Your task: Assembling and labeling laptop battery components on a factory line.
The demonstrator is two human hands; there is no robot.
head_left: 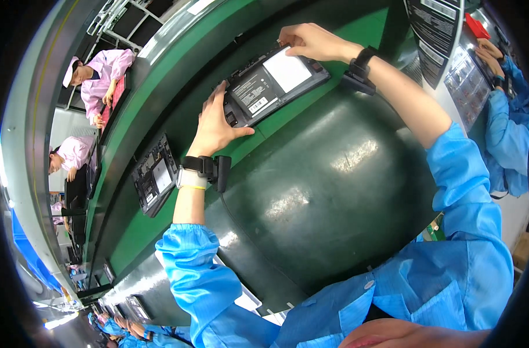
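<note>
An opened laptop base (271, 81), its insides facing up, lies at a slant on the green line at the far side of the bench. A black battery with a printed label (253, 93) and a white rectangular panel (288, 69) show in it. My left hand (215, 124) grips its left end, thumb along the near edge and fingers over the far side. My right hand (313, 43) holds the far right part of the base, thumb near the white panel and fingers bent over the back edge. Black devices are strapped to both wrists.
Another opened laptop base (155, 176) lies to the left on the line. A dark green work surface (328, 185) spreads before me. A printed sheet (434, 40) stands at the upper right. Co-workers in pink sit across the line; others in blue work at the right and lower left.
</note>
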